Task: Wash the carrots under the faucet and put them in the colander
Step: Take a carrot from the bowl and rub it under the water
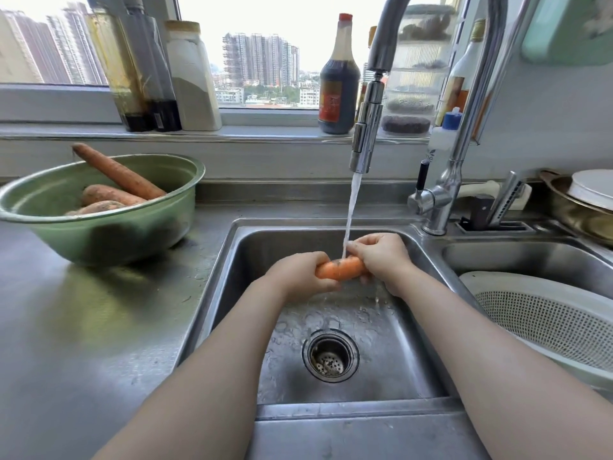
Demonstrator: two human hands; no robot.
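Observation:
Over the steel sink (398, 353) I hold an orange carrot (340, 268) crosswise under the running water from the faucet (365, 134). My left hand (298, 277) grips its left end and my right hand (381, 257) grips its right end, so both ends are hidden. The stream lands on the carrot's middle. A green bowl (99, 234) on the counter at the left holds three dirty carrots (116, 172). The white colander (547, 320) sits in the right basin, and nothing shows inside it.
Bottles and jars line the windowsill, among them a dark sauce bottle (338, 78). A knife block (491, 217) and a pan with a plate (583, 200) stand at the back right. The drain strainer (330, 355) lies below my arms.

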